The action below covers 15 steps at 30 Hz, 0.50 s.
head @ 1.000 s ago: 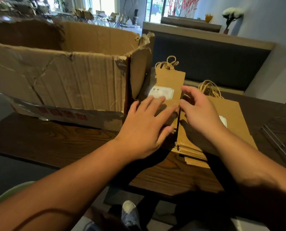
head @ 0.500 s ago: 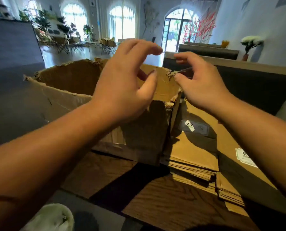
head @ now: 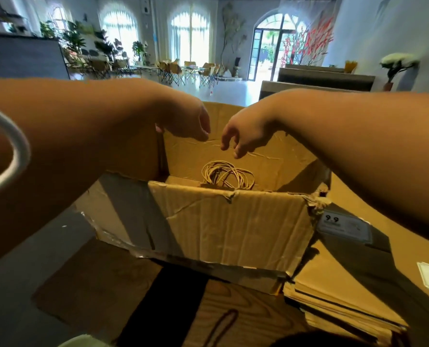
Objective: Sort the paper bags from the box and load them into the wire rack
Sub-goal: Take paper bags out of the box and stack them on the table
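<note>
Where hands hover, creased cardboard box (head: 233, 221), twine loops (head: 227, 175)

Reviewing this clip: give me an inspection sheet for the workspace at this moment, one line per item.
Surface: dark wood table, partly shadowed.
Job's things: torn cardboard box open, twine handles of paper bags inside; stacked flat bags to its right, price stickers reading 9.9. Wire rack: nothing seen.
Clutter: nothing seen.
Hands: left hand and right hand above the box opening, fingers relaxed, holding nothing.
Cables: white loop at the left edge, unidentified.
Surroundings: café hall, arched windows, plants, folding chairs.
</note>
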Motion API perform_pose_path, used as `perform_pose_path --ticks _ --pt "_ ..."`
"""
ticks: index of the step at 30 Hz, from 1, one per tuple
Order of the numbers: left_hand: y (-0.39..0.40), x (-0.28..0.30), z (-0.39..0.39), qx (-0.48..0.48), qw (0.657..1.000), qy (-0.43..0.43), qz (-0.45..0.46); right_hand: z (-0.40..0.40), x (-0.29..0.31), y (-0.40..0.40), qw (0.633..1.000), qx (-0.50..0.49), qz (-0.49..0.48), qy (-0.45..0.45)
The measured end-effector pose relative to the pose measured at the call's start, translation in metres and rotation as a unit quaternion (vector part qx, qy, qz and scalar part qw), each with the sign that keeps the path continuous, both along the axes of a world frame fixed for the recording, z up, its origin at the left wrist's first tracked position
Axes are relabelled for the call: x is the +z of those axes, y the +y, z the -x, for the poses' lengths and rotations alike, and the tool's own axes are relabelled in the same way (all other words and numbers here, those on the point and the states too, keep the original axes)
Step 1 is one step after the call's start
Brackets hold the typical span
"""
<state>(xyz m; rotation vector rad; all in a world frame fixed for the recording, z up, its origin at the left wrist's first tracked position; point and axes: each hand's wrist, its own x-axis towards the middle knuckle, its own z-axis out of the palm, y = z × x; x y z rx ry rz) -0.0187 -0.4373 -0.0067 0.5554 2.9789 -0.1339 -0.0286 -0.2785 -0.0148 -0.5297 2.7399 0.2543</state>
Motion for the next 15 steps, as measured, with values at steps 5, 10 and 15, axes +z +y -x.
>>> perform_pose_path --ticks 5,10,15 --pt "-0.004 -0.028 0.022 0.02 0.998 -0.055 0.032 0.04 -0.019 -0.029 0.991 0.053 -0.109 -0.054" --pt "-0.014 -0.054 0.033 0.095 0.975 -0.198 0.038 0.048 -0.071 -0.053 0.975 0.113 -0.173 -0.078" --pt "-0.02 -0.063 0.033 0.137 0.96 -0.244 0.026 0.057 -0.113 -0.05 0.97 0.095 -0.204 -0.096"
